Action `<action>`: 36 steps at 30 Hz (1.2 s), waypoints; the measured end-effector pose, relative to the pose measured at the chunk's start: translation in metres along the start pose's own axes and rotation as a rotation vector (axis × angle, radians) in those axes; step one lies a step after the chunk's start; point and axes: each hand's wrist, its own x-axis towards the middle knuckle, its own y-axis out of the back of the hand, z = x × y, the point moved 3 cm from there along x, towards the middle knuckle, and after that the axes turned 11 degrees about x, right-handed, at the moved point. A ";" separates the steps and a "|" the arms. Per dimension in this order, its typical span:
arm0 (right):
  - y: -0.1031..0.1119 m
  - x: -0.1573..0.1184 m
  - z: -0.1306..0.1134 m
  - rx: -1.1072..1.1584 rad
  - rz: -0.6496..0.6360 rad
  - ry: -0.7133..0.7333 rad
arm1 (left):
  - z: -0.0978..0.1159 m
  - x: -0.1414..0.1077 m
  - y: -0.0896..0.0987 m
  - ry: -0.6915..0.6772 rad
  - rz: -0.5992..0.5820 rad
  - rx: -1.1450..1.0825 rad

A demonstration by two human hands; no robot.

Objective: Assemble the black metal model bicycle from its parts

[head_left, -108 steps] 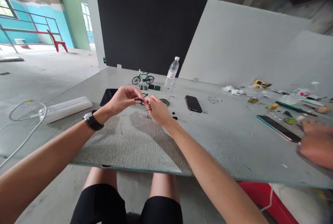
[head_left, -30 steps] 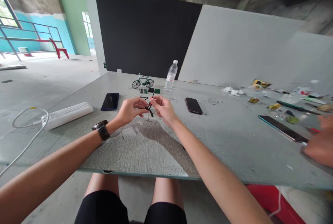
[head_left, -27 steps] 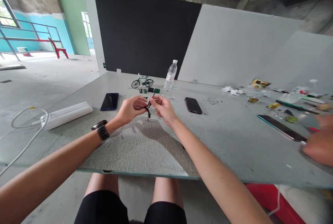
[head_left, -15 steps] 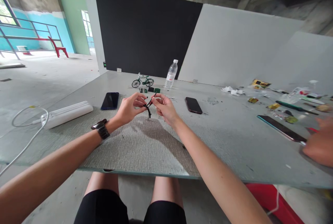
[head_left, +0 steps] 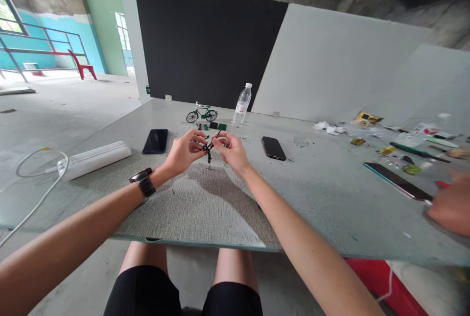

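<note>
A thin black branching part (head_left: 209,155) is held up above the table between both hands; its exact kind is too small to make out. My left hand (head_left: 186,150), with a dark watch (head_left: 144,182) on its wrist, pinches it from the left. From the other side, the fingertips of my right hand (head_left: 231,150) are closed on its upper right end. Just beyond the hands stands a small green model bicycle (head_left: 201,113) on its wheels. Small dark green pieces (head_left: 218,125) lie in front of that bicycle.
A blue-black phone (head_left: 155,141) and a white power strip (head_left: 94,160) lie left, a dark phone (head_left: 273,148) right. A water bottle (head_left: 242,104) stands behind. Farther right are a long phone (head_left: 397,181), scattered packets (head_left: 369,118) and another person's blurred hand (head_left: 450,208).
The black part has turned slightly, its lower end swinging a little to the left. Both hands keep their grip in nearly the same place.
</note>
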 end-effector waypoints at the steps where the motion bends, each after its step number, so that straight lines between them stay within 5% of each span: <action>1: 0.000 0.000 0.000 -0.021 -0.005 0.015 | -0.001 0.000 -0.001 -0.008 -0.007 -0.007; 7: -0.001 0.002 0.000 -0.159 0.035 0.172 | 0.001 0.001 -0.002 -0.067 -0.013 -0.013; 22: -0.006 0.000 -0.001 -0.234 -0.113 0.121 | 0.003 -0.002 0.002 -0.061 0.050 0.044; 36: -0.003 0.001 -0.004 -0.141 -0.053 0.205 | 0.005 -0.001 0.001 -0.110 -0.017 0.303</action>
